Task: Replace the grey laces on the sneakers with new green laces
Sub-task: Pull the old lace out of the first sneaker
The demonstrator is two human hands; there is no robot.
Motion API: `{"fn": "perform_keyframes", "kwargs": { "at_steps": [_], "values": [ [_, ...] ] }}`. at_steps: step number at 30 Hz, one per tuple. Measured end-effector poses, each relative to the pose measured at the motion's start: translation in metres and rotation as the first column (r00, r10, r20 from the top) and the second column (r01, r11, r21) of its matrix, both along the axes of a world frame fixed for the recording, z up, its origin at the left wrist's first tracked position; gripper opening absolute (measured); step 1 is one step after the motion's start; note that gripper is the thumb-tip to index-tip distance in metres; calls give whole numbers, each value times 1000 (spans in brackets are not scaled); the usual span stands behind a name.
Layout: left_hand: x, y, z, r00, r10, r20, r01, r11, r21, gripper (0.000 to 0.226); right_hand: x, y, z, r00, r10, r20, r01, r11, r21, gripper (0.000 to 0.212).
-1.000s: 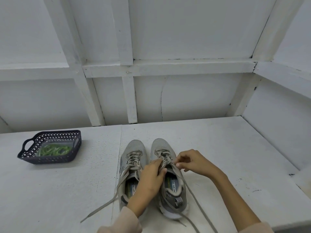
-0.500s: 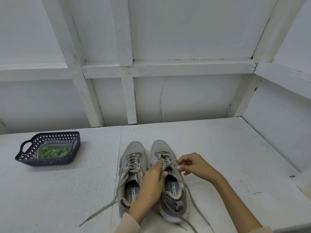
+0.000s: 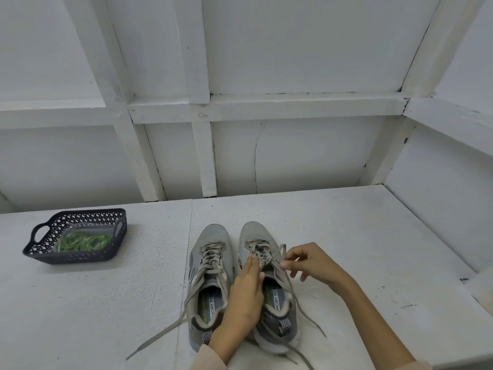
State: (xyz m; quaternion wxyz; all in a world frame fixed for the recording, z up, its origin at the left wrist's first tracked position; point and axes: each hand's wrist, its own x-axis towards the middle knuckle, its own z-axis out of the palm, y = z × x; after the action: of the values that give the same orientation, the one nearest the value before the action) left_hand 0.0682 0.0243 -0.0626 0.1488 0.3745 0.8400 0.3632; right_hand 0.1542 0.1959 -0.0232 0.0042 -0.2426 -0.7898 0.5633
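- Two grey sneakers stand side by side on the white table [image 3: 346,236], toes away from the person: left sneaker [image 3: 210,265], right sneaker [image 3: 260,241].
- The left hand [image 3: 246,295] lies flat on the right sneaker's tongue, fingers extended, gripping nothing.
- The right hand [image 3: 310,263] pinches a loop of grey lace [image 3: 277,253] (both shoes' ends trail loose).
- Green laces [image 3: 82,241] sit in a dark basket [image 3: 72,259], well apart to the left.
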Motion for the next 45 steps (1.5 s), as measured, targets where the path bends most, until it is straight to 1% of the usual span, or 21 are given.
{"fn": "perform_keyframes", "kwargs": {
  "at_steps": [2, 5, 6, 8, 11, 13, 15, 18, 21, 23, 26, 29, 32, 33, 35, 36, 37, 40, 41, 43, 45],
  "values": [
    [3, 0, -3, 1000, 23, 12, -23, 999, 29, 48, -4, -5, -4, 995, -81, -52, 81, 997, 15, 9],
    [8, 0, -4, 997, 60, 41, -64, 993, 95, 47, -7, -4, -2, 935, -315, -161, 313, 949, -39, 13],
    [10, 0, -4, 996, 74, 56, -80, 990, 115, 47, -7, -2, -1, 932, -326, -158, 318, 945, -74, 11],
    [14, 0, -4, 991, 96, 90, -109, 983, 151, 47, -4, -1, 0, 970, -227, -82, 215, 968, -129, 9],
    [15, 0, -6, 989, 102, 111, -120, 976, 179, 46, -2, -4, -3, 997, -78, 10, 79, 990, -115, 13],
    [15, 0, -6, 988, 102, 112, -121, 976, 183, 46, -4, -5, -6, 993, -117, -21, 115, 989, -92, 12],
    [15, -1, -7, 988, 100, 113, -120, 975, 188, 46, -8, -5, -7, 964, -252, -89, 245, 966, -86, 12],
    [15, -2, -8, 990, 97, 107, -116, 973, 197, 46, -9, -3, -8, 911, -382, -157, 357, 920, -163, 15],
    [16, -3, -7, 990, 103, 93, -120, 971, 207, 45, -5, -5, -7, 979, -202, -19, 195, 962, -192, 6],
    [16, -2, -7, 991, 107, 82, -122, 970, 211, 45, -4, -6, -7, 991, -133, 34, 137, 975, -176, 7],
    [16, -3, -7, 990, 110, 83, -125, 971, 204, 45, -7, -6, -5, 972, -235, -28, 226, 958, -174, 6],
    [14, -2, -11, 991, 93, 97, -113, 969, 219, 46, -10, -8, -6, 919, -385, -83, 354, 899, -258, 11],
    [14, -2, -10, 990, 82, 111, -105, 970, 218, 50, -9, -11, -8, 958, -286, 17, 281, 926, -252, 10],
    [15, -3, -6, 990, 82, 118, -107, 969, 222, 65, -8, -13, -7, 973, -225, 53, 232, 944, -235, 10],
    [13, -3, -8, 983, 85, 161, -121, 965, 233, 109, -7, -14, -5, 985, -156, 80, 169, 964, -206, 8],
    [13, -3, -10, 981, 91, 170, -129, 965, 228, 118, -7, -13, -3, 984, -159, 74, 171, 965, -198, 8],
    [14, -4, -10, 980, 98, 174, -136, 966, 222, 115, -9, -13, -2, 980, -193, 56, 201, 960, -195, 11],
    [15, -3, -8, 989, 97, 115, -118, 975, 190, 63, -13, -8, -2, 910, -409, -62, 382, 889, -252, 12],
    [14, -3, -9, 988, 92, 123, -114, 975, 189, 58, -13, -7, -2, 892, -445, -87, 407, 870, -278, 11],
    [14, -4, -7, 988, 90, 129, -119, 965, 233, 81, -12, -7, -2, 927, -371, -59, 341, 897, -282, 12],
    [14, -3, -6, 982, 81, 170, -121, 965, 234, 98, -10, -10, -3, 980, -198, 21, 196, 946, -259, 5]
  ]
}}
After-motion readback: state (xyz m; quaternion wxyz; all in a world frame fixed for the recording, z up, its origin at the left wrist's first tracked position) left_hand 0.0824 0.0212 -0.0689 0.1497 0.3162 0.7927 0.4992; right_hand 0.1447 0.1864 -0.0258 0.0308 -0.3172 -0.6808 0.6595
